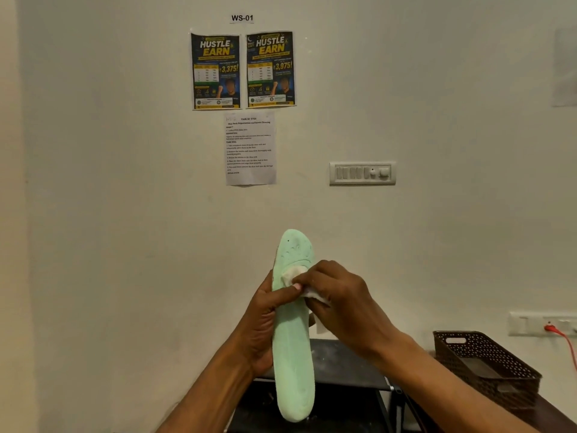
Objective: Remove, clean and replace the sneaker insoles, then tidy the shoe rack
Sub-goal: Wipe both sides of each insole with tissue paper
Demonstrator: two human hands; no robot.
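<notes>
Insole point(293, 354): a mint-green sneaker insole is held nearly upright between the two hands, heel end lowest and nearest the camera, toe end raised above both hands towards the wall.
Left hand point(265, 314): it is wrapped round the insole's left edge near mid-length, with the thumb laid across the green face; the insole is gripped firmly.
Right hand point(340, 301): its fingers are bunched on a white wipe point(312, 294), which is pinched and pressed against the insole's upper half, just beside the left thumb.
Wipe: it is crumpled; part is seen above the right fingers, on the insole, and part below them.
Shoe rack point(343, 364): a black rack top is seen below and behind the hands, partly covered by the insole and forearms.
Basket point(499, 379): a brown perforated basket is set low to the right of the right hand, on a dark bench point(549, 414).
Socket point(543, 323): a wall socket with a red plug point(551, 328) is found to the right of the right hand, above the basket.
Switch panel point(362, 173): it is mounted on the wall above the right hand.
Task sheet point(250, 149): a printed sheet is taped to the wall above the hands; its small print cannot be read in full.
Posters point(215, 71): two "Hustle & Earn" posters are fixed side by side above the sheet, under a "WS-01" label point(242, 18).
</notes>
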